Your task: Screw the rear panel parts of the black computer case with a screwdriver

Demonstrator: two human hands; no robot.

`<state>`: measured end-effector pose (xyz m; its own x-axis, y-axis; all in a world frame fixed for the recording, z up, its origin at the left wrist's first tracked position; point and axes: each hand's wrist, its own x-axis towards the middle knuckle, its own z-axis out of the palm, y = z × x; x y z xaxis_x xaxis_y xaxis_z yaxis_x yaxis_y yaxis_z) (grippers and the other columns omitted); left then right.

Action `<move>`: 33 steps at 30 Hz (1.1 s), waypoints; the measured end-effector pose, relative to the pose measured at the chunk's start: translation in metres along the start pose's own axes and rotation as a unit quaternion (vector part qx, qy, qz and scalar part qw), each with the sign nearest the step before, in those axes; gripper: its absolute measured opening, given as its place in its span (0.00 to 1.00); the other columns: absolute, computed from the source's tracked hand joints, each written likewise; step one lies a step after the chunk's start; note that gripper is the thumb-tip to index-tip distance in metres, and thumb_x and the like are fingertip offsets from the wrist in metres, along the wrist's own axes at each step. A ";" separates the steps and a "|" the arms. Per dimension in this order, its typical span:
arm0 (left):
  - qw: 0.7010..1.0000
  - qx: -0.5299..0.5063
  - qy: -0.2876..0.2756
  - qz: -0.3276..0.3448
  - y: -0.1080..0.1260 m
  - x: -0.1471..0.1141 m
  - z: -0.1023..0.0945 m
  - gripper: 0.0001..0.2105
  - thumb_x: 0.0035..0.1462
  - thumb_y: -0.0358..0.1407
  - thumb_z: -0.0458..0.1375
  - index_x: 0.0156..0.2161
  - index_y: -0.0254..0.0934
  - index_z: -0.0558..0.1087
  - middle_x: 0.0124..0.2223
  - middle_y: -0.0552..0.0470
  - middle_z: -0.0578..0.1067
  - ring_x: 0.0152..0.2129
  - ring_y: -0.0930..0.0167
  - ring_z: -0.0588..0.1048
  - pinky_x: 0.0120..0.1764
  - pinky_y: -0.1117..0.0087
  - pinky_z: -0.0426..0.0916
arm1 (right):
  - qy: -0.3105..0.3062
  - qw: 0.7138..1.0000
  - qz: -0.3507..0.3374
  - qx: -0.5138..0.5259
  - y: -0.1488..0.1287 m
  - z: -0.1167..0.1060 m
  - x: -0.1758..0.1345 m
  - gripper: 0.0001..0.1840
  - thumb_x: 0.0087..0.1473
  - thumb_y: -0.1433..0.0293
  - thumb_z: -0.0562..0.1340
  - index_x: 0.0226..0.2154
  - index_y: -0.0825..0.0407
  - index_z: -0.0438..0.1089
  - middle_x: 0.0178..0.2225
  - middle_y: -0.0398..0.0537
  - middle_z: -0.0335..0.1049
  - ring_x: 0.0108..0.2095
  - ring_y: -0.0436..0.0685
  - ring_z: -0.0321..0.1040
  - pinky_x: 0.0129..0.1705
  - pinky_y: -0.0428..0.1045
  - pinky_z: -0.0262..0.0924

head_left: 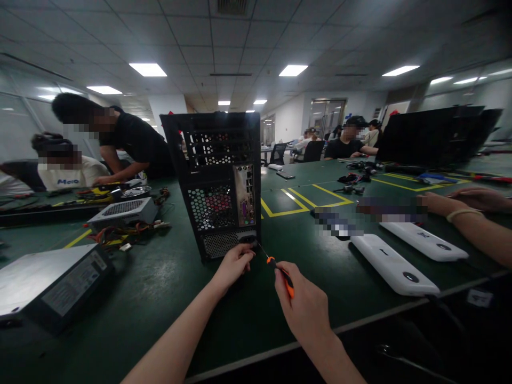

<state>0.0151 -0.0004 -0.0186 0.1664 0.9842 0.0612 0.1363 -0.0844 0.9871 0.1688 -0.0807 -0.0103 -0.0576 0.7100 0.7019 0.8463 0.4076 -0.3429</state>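
An upright black computer case (pixel 224 176) stands on the green table with its rear side facing me. My right hand (pixel 304 298) grips an orange-and-black screwdriver (pixel 272 262). The screwdriver's thin shaft points up and left at the lower right edge of the case; whether its tip touches a screw I cannot tell. Close against the lower rear of the case, by a black socket area (pixel 248 240), is my left hand (pixel 236 264). Its fingers are curled with the thumb near them, and anything between them is too small to make out.
Left of the case lie a power supply (pixel 124 212) with bundled cables (pixel 128 230) and a larger metal unit (pixel 52 282). White devices (pixel 394 264) lie at right, near another person's hands (pixel 444 205). Monitors (pixel 428 138) stand behind. Other people are around the table.
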 end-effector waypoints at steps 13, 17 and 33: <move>1.000 -0.003 -0.003 0.005 0.000 0.003 0.002 0.17 0.47 0.39 0.52 0.41 0.31 0.65 0.30 0.51 0.69 0.16 0.79 0.63 0.17 0.78 0.54 | -0.054 0.984 -0.103 -0.135 -0.012 -0.010 0.021 0.06 0.45 0.77 0.51 0.26 0.52 0.60 0.26 0.46 0.60 0.27 0.55 0.58 0.29 0.50 0.51; 1.000 -0.018 -0.003 0.004 0.002 0.004 0.002 0.17 0.47 0.39 0.52 0.41 0.32 0.66 0.30 0.51 0.70 0.17 0.80 0.63 0.18 0.78 0.54 | -0.067 0.996 -0.043 -0.048 -0.015 -0.002 0.012 0.09 0.44 0.78 0.51 0.31 0.53 0.58 0.32 0.49 0.58 0.32 0.55 0.60 0.31 0.50 0.57; 0.962 -0.256 -0.005 -0.099 0.013 0.000 -0.002 0.12 0.45 0.30 0.55 0.38 0.30 0.69 0.39 0.43 0.71 0.19 0.81 0.66 0.20 0.78 0.58 | -0.035 0.995 0.067 0.062 -0.018 0.016 -0.002 0.10 0.47 0.74 0.51 0.36 0.53 0.58 0.37 0.49 0.57 0.28 0.51 0.66 0.22 0.45 0.61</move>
<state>0.0144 -0.0011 -0.0058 0.1964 0.9713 -0.1345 -0.3317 0.1949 0.9231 0.1455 -0.0805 -0.0155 0.0110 0.7997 0.6003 0.7767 0.3712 -0.5088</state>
